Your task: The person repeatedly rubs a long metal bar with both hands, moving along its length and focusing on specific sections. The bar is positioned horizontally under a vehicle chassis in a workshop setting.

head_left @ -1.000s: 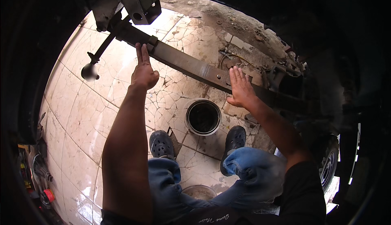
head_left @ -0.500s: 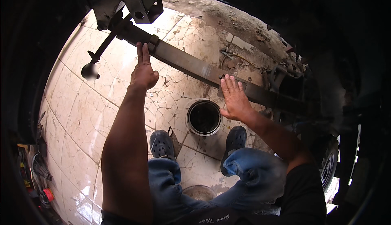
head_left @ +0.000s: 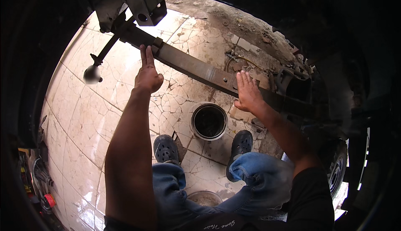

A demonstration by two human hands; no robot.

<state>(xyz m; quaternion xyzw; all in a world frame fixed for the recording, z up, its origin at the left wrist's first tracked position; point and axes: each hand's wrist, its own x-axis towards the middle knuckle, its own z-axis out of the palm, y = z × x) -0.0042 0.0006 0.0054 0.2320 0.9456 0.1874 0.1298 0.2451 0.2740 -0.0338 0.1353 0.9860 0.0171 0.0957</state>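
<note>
I see a long leaf spring (head_left: 196, 68) of dull, rusty brown metal running from upper left to right of centre, a glossy cracked tile floor (head_left: 104, 105) beneath it, a grimy metal can (head_left: 209, 121) at centre, and matt blue denim jeans (head_left: 250, 176) below.

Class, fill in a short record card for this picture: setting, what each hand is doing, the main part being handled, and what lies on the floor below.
Setting: under a vehicle, over a cracked tiled floor
Left hand: fingers stretched up against the leaf spring, near its front clamp
Right hand: open, palm flat on the leaf spring further along
Leaf spring: long rusty flat bar, running diagonally, fixed to a bracket at the upper left
Floor below: round metal can, dark inside, just ahead of the person's two shoes
Far right: a wheel, partly visible
</note>
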